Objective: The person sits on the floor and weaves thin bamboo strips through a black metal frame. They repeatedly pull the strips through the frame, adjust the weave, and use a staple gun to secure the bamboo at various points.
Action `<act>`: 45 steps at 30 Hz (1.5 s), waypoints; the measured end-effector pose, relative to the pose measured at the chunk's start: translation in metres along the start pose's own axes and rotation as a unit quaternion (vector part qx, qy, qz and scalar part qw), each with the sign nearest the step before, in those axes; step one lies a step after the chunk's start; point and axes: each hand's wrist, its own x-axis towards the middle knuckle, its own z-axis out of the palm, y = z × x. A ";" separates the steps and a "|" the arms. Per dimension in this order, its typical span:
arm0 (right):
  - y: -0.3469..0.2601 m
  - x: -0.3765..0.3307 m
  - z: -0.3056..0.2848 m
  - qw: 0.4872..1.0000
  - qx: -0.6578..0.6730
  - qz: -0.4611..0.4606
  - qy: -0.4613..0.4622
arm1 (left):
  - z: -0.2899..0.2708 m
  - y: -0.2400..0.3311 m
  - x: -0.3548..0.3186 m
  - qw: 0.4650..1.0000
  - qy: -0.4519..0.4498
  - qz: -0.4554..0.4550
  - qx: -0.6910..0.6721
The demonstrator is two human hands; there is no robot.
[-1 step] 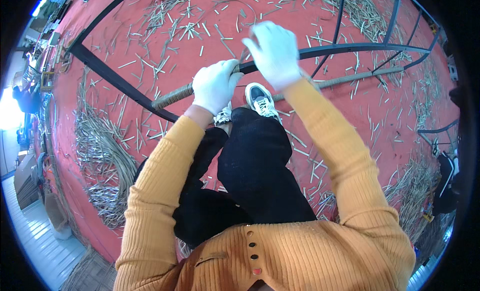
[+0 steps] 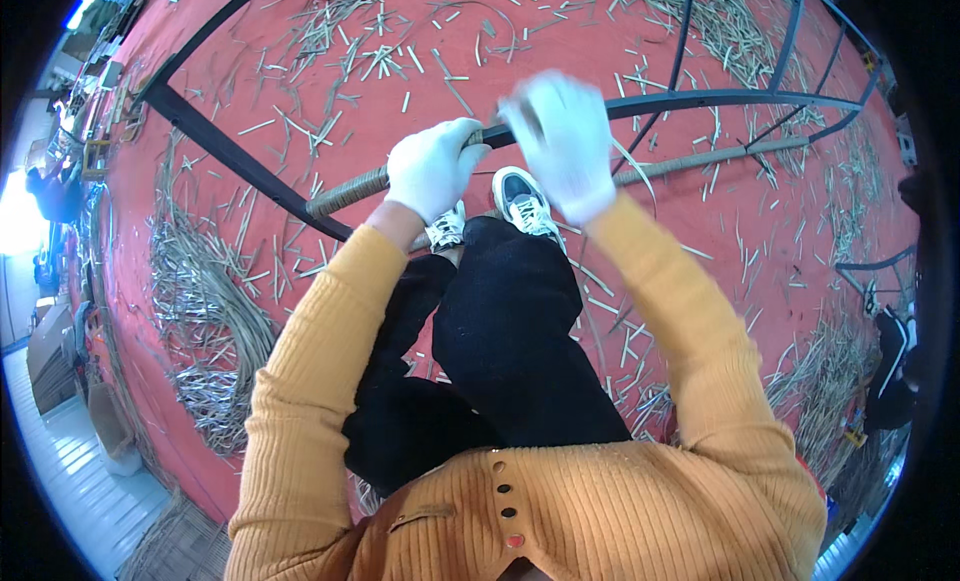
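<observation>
My left hand [image 2: 432, 169], in a white glove, is closed around a dark metal frame bar [image 2: 680, 99]. Left of it, tan strip is wound tightly around the bar in a wrapped section [image 2: 348, 194]. Just to the right, my white-gloved right hand [image 2: 565, 146] is at the bare part of the bar, its fingers curled and blurred. A thin pale strip [image 2: 640, 171] curves out on the far side of that hand, which appears to grip it; its path between my hands is hard to make out.
Another wrapped bar [image 2: 715, 159] runs behind my right hand. Cut strip pieces litter the red floor [image 2: 330, 101]. A strip bundle [image 2: 215, 321] lies at the left, more strips [image 2: 820, 381] at the right. My shoes [image 2: 520, 196] are beneath the bar.
My right hand has moved slightly down and to the right, and its fingers have turned toward the bar. The loose strip now curves out beside it. My left hand stays in place.
</observation>
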 end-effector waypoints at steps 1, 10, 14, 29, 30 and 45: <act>0.001 -0.029 0.000 0.995 0.093 -0.043 0.010 | -0.005 -0.005 0.008 0.997 -0.069 -0.030 -0.015; 0.005 -0.075 0.032 0.889 0.243 0.253 -0.295 | -0.007 -0.018 0.012 0.987 -0.126 0.014 -0.104; 0.005 -0.004 0.019 0.785 0.538 0.298 -0.079 | 0.007 -0.001 -0.011 0.973 0.151 -0.030 -0.170; -0.017 -0.078 0.002 0.650 0.533 0.537 -0.073 | 0.011 0.005 0.010 0.994 0.062 -0.059 -0.071; -0.021 -0.072 0.000 0.735 0.439 0.505 -0.106 | 0.009 0.005 0.011 0.995 0.067 -0.042 -0.054; 0.007 -0.056 0.040 0.752 0.496 0.376 -0.217 | -0.006 -0.012 0.008 0.990 -0.080 -0.028 -0.110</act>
